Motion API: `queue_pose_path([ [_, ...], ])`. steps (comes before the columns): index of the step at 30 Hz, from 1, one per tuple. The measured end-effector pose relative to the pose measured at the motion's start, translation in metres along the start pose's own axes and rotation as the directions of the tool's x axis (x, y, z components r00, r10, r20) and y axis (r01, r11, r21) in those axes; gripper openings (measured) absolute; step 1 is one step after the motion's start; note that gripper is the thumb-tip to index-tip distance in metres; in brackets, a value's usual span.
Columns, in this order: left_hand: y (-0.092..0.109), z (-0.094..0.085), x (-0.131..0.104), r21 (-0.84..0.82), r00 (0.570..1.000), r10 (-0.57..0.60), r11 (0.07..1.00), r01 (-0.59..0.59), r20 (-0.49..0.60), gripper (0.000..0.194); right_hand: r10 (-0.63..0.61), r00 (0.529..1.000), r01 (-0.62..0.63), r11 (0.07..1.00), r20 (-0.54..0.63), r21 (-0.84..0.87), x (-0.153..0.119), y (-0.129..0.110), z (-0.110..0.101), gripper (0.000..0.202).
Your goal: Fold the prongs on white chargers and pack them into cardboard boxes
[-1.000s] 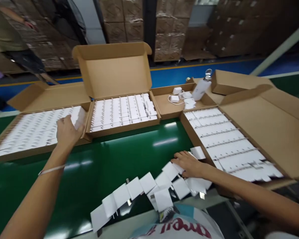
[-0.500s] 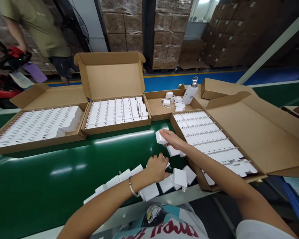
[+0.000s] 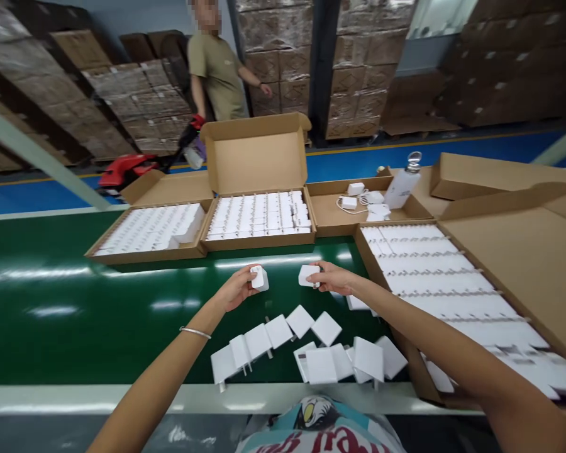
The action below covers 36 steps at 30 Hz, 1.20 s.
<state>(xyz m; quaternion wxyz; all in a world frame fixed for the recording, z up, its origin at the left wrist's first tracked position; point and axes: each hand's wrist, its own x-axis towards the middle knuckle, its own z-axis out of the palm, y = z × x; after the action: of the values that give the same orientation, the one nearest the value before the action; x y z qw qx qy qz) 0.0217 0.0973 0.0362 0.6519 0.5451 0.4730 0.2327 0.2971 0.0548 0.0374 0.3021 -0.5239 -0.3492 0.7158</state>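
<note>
The left hand (image 3: 234, 289) is closing its thumb and fingers around one white plug (image 3: 260, 279), and the right hand (image 3: 336, 279) is pinching another plug (image 3: 308, 275), fingers drawn in; the two are facing each other, apart, above the green table (image 3: 122, 327). Loose plugs (image 3: 257, 341) are lying on the near side of the table, below the hands, some overlapping. On the far left, two open boxes of plugs are standing side by side, the left box (image 3: 170, 253) and the middle box (image 3: 259, 162). Right of them, a shallow box (image 3: 323, 211) is holding small adapters (image 3: 356, 189) and a bottle (image 3: 402, 190). Another plug-filled box (image 3: 538, 251) is lying open on the right. Far off, a person (image 3: 221, 75) is gripping a red cart (image 3: 128, 168).
</note>
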Motion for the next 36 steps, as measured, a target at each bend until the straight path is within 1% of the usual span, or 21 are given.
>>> queue_pose_path([
  [2,-0.011,-0.011,-0.009,-0.051,0.995,-0.014,0.999,0.009,-0.095,0.043,-0.02,0.997,0.034,0.98,0.07,-0.198,0.012,-0.001,0.011,0.058],
  [3,-0.017,-0.017,-0.013,-0.067,0.989,-0.022,0.998,0.013,-0.144,0.042,-0.032,0.991,0.067,0.96,0.131,-0.272,0.017,-0.001,0.016,0.06],
  [5,-0.027,-0.029,-0.021,-0.076,0.971,-0.034,0.997,0.016,-0.238,0.042,-0.037,0.968,0.134,0.913,0.248,-0.386,0.027,-0.004,0.026,0.066],
  [6,-0.032,-0.034,-0.025,-0.071,0.958,-0.034,0.997,0.014,-0.283,0.042,-0.026,0.959,0.153,0.885,0.282,-0.439,0.032,-0.006,0.031,0.069],
  [8,-0.04,-0.043,-0.033,-0.045,0.93,-0.025,0.999,0.009,-0.366,0.04,0.009,0.954,0.162,0.827,0.301,-0.539,0.04,-0.012,0.04,0.072],
  [10,-0.045,-0.047,-0.039,-0.006,0.904,-0.004,1.0,0.001,-0.428,0.036,0.043,0.951,0.165,0.77,0.307,-0.617,0.049,-0.02,0.05,0.07],
  [13,-0.05,-0.041,-0.042,0.049,0.896,0.032,0.999,-0.012,-0.443,0.03,0.096,0.935,0.176,0.712,0.343,-0.68,0.065,-0.034,0.067,0.062],
  [16,-0.05,-0.027,-0.042,0.092,0.92,0.055,0.996,-0.021,-0.388,0.029,0.141,0.927,0.159,0.692,0.348,-0.704,0.084,-0.043,0.09,0.052],
  [19,-0.046,-0.021,-0.046,0.124,0.955,0.064,0.992,-0.029,-0.289,0.035,0.11,0.939,0.152,0.719,0.326,-0.678,0.099,-0.043,0.11,0.044],
  [21,-0.042,-0.025,-0.052,0.159,0.975,0.062,0.987,-0.028,-0.213,0.047,0.073,0.951,0.145,0.751,0.3,-0.644,0.104,-0.038,0.118,0.049],
  [23,-0.038,-0.035,-0.059,0.212,0.984,0.062,0.977,-0.025,-0.168,0.055,0.053,0.961,0.126,0.789,0.272,-0.601,0.103,-0.03,0.118,0.054],
  [24,-0.035,-0.04,-0.062,0.282,0.985,0.084,0.959,-0.038,-0.152,0.056,0.053,0.965,0.11,0.807,0.255,-0.581,0.102,-0.027,0.115,0.057],
  [25,-0.032,-0.044,-0.064,0.384,0.984,0.127,0.921,-0.069,-0.128,0.057,0.06,0.97,0.086,0.821,0.235,-0.565,0.101,-0.023,0.111,0.058],
  [26,-0.028,-0.045,-0.064,0.51,0.979,0.185,0.852,-0.117,-0.085,0.058,0.074,0.974,0.057,0.832,0.212,-0.552,0.099,-0.019,0.106,0.059],
  [27,-0.024,-0.045,-0.064,0.639,0.969,0.245,0.748,-0.176,-0.02,0.06,0.092,0.978,0.025,0.839,0.188,-0.543,0.098,-0.016,0.101,0.059],
  [28,-0.019,-0.042,-0.062,0.749,0.953,0.295,0.617,-0.241,0.063,0.063,0.112,0.98,-0.006,0.845,0.165,-0.534,0.098,-0.013,0.096,0.058],
  [30,-0.01,-0.029,-0.053,0.862,0.91,0.349,0.366,-0.351,0.223,0.07,0.14,0.981,-0.052,0.856,0.133,-0.514,0.097,-0.008,0.089,0.054],
  [31,-0.006,-0.021,-0.047,0.879,0.888,0.359,0.27,-0.392,0.286,0.072,0.144,0.982,-0.064,0.862,0.121,-0.503,0.096,-0.007,0.087,0.051],
  [32,-0.003,-0.013,-0.04,0.881,0.87,0.363,0.207,-0.426,0.335,0.074,0.142,0.983,-0.069,0.868,0.112,-0.492,0.095,-0.006,0.085,0.048],
  [34,0.0,0.0,-0.027,0.858,0.842,0.351,0.165,-0.486,0.41,0.071,0.116,0.988,-0.053,0.881,0.106,-0.471,0.091,-0.005,0.084,0.04],
  [36,-0.002,0.005,-0.017,0.823,0.842,0.336,0.246,-0.512,0.423,0.064,0.066,0.991,-0.007,0.897,0.117,-0.443,0.083,-0.005,0.082,0.03],
])
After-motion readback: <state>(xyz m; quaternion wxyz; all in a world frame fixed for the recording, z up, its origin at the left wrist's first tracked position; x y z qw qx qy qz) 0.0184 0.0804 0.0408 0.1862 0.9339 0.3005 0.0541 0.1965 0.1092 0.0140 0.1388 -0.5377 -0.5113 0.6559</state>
